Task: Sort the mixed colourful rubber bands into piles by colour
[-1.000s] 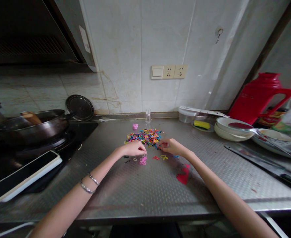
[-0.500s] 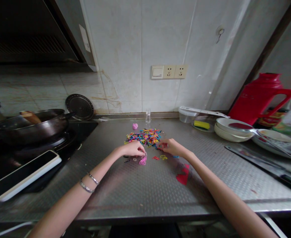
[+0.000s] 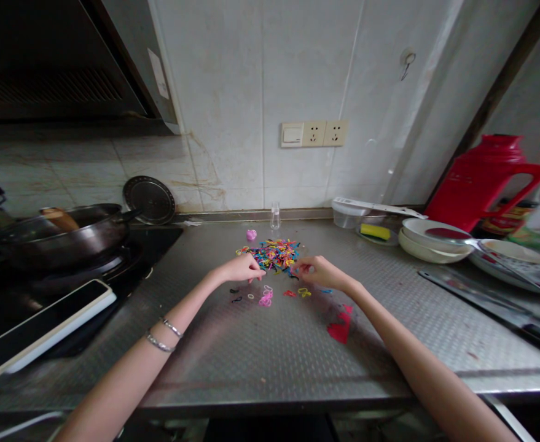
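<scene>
A heap of small multicoloured rubber bands (image 3: pixel 276 255) lies on the metal counter. At its front left edge hovers my left hand (image 3: pixel 242 268), fingers bent downward and slightly apart, with nothing visible in them. My right hand (image 3: pixel 316 271) is at the heap's right edge, fingertips pinched together; what they hold, if anything, is too small to make out. In front of the heap lie small sorted groups: pink bands (image 3: pixel 265 297), red bands (image 3: pixel 289 293), yellow bands (image 3: pixel 303 292), blue bands (image 3: pixel 326 291), a pale band (image 3: pixel 250 296) and dark bands (image 3: pixel 236 299).
Behind the heap are a pink ball-like bundle (image 3: pixel 251 234) and a small clear bottle (image 3: pixel 275 216). A torn red-printed clear wrapper (image 3: pixel 340 325) lies near my right forearm. Bowls (image 3: pixel 430 248), a knife (image 3: pixel 481 301) and a red thermos (image 3: pixel 481 181) stand right; a pan (image 3: pixel 80 236) and phone (image 3: pixel 43 331) are left.
My left hand has let go of the pink bands and moved left and away from me, toward the heap. The right hand stays at the heap's right edge with little movement.
</scene>
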`<control>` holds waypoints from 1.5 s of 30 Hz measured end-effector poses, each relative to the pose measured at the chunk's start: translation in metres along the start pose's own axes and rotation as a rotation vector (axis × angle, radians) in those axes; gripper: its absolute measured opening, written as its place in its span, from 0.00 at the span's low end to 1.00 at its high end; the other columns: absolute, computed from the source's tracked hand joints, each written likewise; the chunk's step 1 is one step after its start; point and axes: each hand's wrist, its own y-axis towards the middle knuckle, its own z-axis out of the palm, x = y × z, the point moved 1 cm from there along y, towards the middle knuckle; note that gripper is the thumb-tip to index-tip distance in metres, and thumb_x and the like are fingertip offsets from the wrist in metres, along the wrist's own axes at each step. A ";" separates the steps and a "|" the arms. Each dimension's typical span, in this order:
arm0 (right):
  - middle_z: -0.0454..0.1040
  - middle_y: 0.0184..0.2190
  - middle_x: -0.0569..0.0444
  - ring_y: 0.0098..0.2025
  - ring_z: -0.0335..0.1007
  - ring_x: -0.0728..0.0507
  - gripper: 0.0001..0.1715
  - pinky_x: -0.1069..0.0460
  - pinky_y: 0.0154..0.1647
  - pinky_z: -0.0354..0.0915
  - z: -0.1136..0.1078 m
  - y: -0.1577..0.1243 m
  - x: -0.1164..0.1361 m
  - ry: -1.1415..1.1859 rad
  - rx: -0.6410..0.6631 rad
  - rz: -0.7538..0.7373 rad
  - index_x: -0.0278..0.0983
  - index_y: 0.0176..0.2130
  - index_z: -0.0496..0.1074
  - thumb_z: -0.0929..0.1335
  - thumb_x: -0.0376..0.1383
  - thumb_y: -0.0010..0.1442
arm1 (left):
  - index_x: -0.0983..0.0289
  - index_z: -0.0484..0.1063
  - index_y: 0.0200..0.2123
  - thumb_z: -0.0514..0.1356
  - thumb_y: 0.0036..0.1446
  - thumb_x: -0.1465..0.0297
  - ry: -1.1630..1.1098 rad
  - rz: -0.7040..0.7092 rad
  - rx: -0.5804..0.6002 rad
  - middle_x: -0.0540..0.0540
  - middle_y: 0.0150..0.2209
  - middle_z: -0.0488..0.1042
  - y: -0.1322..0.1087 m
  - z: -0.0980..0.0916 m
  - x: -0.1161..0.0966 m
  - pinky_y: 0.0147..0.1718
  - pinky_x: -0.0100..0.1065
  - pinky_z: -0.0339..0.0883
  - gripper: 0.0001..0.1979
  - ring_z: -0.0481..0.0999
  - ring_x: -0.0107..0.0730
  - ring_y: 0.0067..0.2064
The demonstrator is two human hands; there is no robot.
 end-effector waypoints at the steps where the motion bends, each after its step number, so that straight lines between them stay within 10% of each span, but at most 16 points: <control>1: 0.72 0.25 0.56 0.26 0.62 0.52 0.18 0.58 0.28 0.57 0.000 0.000 0.004 0.020 0.016 -0.013 0.33 0.34 0.74 0.61 0.27 0.44 | 0.70 0.75 0.24 0.54 0.50 0.59 -0.002 -0.003 -0.021 0.51 0.15 0.67 0.001 -0.001 0.004 0.20 0.25 0.50 0.20 0.60 0.22 0.18; 10: 0.70 0.21 0.58 0.24 0.61 0.53 0.18 0.59 0.26 0.58 0.007 -0.004 0.022 0.100 0.216 -0.082 0.33 0.33 0.74 0.61 0.26 0.43 | 0.71 0.76 0.30 0.56 0.48 0.64 -0.024 -0.007 -0.206 0.54 0.25 0.74 0.008 -0.004 0.037 0.26 0.25 0.56 0.15 0.66 0.25 0.25; 25: 0.73 0.25 0.55 0.27 0.65 0.50 0.17 0.57 0.30 0.59 0.006 0.001 -0.016 -0.034 0.018 0.007 0.35 0.34 0.74 0.61 0.29 0.46 | 0.63 0.76 0.34 0.56 0.50 0.65 0.175 -0.025 -0.281 0.53 0.29 0.76 0.012 0.023 0.020 0.27 0.26 0.56 0.12 0.69 0.27 0.28; 33: 0.72 0.26 0.56 0.26 0.63 0.51 0.15 0.57 0.30 0.58 0.008 0.001 -0.013 -0.043 0.009 -0.002 0.36 0.37 0.73 0.63 0.31 0.48 | 0.68 0.76 0.34 0.55 0.51 0.65 0.044 0.016 -0.363 0.56 0.29 0.76 0.009 0.000 0.016 0.29 0.27 0.58 0.15 0.69 0.28 0.28; 45: 0.72 0.30 0.53 0.29 0.64 0.50 0.15 0.57 0.31 0.58 0.014 0.001 -0.007 -0.070 -0.013 -0.047 0.36 0.36 0.72 0.61 0.30 0.50 | 0.64 0.78 0.29 0.60 0.44 0.63 -0.090 -0.109 0.047 0.52 0.29 0.77 -0.047 -0.035 0.028 0.31 0.25 0.58 0.12 0.71 0.29 0.30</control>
